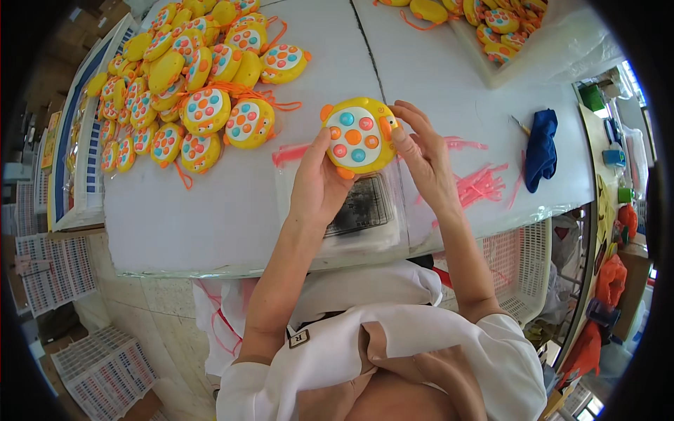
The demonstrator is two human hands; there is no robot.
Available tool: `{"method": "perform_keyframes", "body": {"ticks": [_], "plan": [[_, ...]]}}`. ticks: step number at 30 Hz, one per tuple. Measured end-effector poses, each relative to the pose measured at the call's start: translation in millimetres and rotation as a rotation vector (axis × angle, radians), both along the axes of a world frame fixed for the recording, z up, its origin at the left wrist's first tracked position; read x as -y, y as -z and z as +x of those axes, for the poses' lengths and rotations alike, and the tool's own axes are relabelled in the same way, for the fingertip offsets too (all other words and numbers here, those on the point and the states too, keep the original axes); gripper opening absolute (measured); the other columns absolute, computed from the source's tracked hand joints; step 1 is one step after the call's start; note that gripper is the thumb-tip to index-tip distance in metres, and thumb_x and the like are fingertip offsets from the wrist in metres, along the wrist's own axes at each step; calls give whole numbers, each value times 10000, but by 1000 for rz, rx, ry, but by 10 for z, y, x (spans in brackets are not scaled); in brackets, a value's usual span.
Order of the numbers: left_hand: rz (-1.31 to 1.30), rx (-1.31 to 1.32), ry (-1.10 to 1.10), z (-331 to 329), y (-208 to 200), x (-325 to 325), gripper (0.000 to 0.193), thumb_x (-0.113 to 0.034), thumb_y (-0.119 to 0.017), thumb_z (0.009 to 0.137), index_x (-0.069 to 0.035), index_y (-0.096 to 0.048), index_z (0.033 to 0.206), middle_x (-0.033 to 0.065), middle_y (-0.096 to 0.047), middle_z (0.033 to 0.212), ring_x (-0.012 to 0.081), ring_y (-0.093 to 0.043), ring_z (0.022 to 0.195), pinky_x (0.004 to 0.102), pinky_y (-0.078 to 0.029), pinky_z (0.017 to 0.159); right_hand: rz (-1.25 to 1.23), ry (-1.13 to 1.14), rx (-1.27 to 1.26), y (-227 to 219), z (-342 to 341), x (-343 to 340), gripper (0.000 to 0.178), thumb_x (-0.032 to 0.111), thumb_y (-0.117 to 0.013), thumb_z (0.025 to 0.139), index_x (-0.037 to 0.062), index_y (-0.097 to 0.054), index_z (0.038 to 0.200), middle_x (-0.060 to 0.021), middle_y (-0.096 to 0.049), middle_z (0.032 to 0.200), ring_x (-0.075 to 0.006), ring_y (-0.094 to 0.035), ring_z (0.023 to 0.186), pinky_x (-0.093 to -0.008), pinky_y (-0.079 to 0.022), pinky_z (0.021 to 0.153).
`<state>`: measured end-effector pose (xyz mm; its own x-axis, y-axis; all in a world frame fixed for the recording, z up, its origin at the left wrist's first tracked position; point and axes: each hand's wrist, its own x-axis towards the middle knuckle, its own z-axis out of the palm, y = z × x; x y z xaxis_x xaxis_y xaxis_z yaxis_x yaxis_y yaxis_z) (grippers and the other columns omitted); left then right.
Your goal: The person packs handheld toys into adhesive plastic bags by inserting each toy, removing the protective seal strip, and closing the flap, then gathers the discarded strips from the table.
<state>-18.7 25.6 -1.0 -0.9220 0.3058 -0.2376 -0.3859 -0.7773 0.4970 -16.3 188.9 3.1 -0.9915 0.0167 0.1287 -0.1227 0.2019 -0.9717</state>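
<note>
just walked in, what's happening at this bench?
A person holds one yellow toy with coloured buttons in both hands over the white table: the left hand grips its lower left edge, the right hand has its fingers on the right edge. A heap of the same toys lies to the left. Loose pink strips and a blue cloth lie to the right. A clear bag lies beneath the hands.

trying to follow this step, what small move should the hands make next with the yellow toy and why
Probably lower the yellow toy into the clear bag lying right beneath it: both the left hand and right hand grip it above the table.
</note>
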Motion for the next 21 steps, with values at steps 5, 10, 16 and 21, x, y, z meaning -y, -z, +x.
{"method": "perform_keyframes", "body": {"ticks": [5, 10, 16, 21], "plan": [[-420, -146, -39, 33, 156, 132, 418, -279, -599, 921, -7, -487, 1218, 74, -640, 1000, 122, -649, 823, 247, -536, 596, 137, -54, -81, 25, 133, 64, 441, 338, -587, 924, -19, -578, 1182, -205, -509, 1295, -300, -515, 1181, -380, -403, 978], [-431, -163, -131, 66, 94, 184, 397, -256, -630, 904, 4, -506, 1177, 53, -640, 909, 76, -628, 727, 192, -491, 517, 124, 3, -122, 19, 177, 104, 444, 315, -629, 902, -46, -574, 1153, -192, -557, 1210, -251, -546, 1103, -361, -428, 936], [-241, -85, -118, 139, -43, 37, 366, -220, -591, 920, 2, -469, 1185, 64, -601, 995, 108, -615, 843, 210, -521, 598, -143, -77, 108, 86, 121, 147, 513, 281, -683, 877, -91, -518, 1189, -113, -637, 972, -134, -589, 872, -280, -492, 774], [-724, -371, -105, 188, -16, 98, 383, -115, -622, 884, -12, -454, 1213, 78, -582, 1064, 133, -610, 893, 232, -543, 645, -77, -127, 81, 88, 48, 109, 554, 301, -697, 867, -108, -505, 1185, -108, -631, 969, -112, -582, 851, -259, -498, 741]]}}
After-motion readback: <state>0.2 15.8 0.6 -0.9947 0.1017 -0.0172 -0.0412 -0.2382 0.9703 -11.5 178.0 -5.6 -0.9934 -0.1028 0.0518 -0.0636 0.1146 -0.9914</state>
